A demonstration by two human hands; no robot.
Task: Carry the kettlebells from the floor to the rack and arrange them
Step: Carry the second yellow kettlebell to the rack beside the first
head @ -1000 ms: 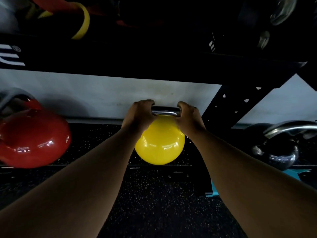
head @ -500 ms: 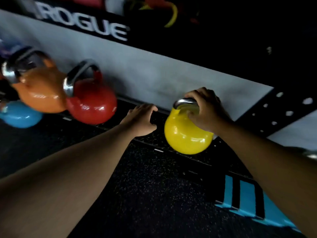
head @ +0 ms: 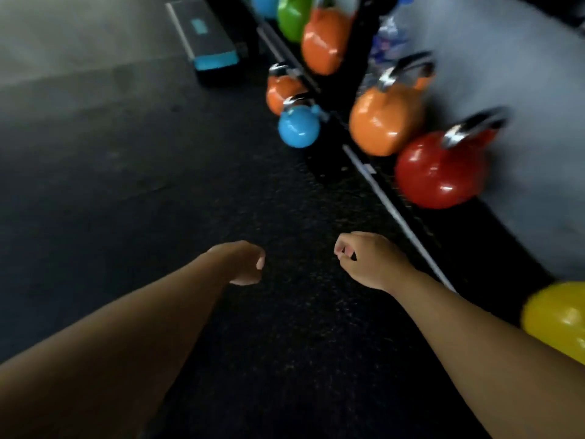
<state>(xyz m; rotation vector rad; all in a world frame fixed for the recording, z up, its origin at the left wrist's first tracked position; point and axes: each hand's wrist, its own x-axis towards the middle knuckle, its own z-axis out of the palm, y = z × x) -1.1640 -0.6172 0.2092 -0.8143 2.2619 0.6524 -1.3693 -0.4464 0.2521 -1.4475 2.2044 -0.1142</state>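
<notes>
The yellow kettlebell [head: 560,321] sits on the low rack shelf [head: 392,210] at the right edge, apart from both hands. Further along the shelf stand a red kettlebell [head: 440,172] and an orange kettlebell [head: 383,122]. On the floor in front of the rack lie a blue kettlebell [head: 299,126] and a small orange kettlebell [head: 281,90]. My left hand [head: 243,264] and my right hand [head: 364,261] hang over the dark floor with fingers loosely curled and nothing in them.
More kettlebells, orange [head: 326,39] and green [head: 292,17], sit further back on the rack. A black and blue step platform [head: 205,42] lies on the floor at the back. Dark rubber flooring [head: 126,185] spreads to the left. A grey wall runs behind the rack.
My right hand has let go of the yellow kettlebell, which now rests on the shelf. Both hands have pulled back, and my view has swung left along the rack.
</notes>
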